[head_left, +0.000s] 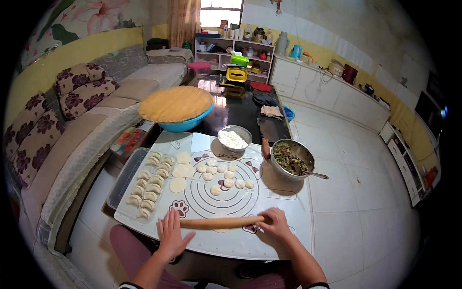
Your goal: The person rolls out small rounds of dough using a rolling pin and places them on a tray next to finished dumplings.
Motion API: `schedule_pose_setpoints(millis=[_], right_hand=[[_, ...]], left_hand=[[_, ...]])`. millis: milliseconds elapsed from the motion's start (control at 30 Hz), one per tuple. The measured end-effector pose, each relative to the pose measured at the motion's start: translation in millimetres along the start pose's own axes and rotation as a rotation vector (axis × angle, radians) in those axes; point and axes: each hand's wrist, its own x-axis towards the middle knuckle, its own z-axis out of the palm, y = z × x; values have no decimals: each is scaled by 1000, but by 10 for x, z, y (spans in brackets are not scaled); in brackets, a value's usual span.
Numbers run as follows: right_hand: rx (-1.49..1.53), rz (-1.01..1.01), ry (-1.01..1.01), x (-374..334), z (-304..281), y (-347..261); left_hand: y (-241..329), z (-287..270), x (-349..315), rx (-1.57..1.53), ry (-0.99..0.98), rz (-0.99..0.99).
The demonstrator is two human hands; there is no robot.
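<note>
A wooden rolling pin [219, 223] lies across the near part of the white mat [284, 231]. My left hand [171, 236] rests at its left end, fingers stretched out flat and thumb apart. At the other end my right hand [274, 224] has its fingers closed around the pin. Part of a pale dough round [221, 230] shows beneath the pin. Several small dough pieces [222, 168] sit in the middle of the mat. To their left are three flat wrappers [183, 170], next to rows of folded dumplings [150, 196] on a clear tray.
Behind the mat stands a bowl of flour [235, 137]. A metal bowl of chopped filling [292, 159] with a spoon is at the right, beside a cleaver [267, 132]. A round woven lid [175, 104] covers a blue basin [185, 123]. A sofa [96, 111] runs along the left.
</note>
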Motion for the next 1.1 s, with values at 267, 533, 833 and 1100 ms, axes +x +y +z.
schedule_pose_setpoints(millis=[267,533,833,1100], right_hand=[[-106,94,72,-9,198,-357],[-59,276,353,-82,-38,-149],[186,361,458,-57,-45,-56],[223,383,457,-87,-79,-72]], left_hand=[[254,143,297,-68,55,485],[473,329,284,132,-332,557],[432,306,1560,-117,-59,472],[890,87,817,-148,-288,530]])
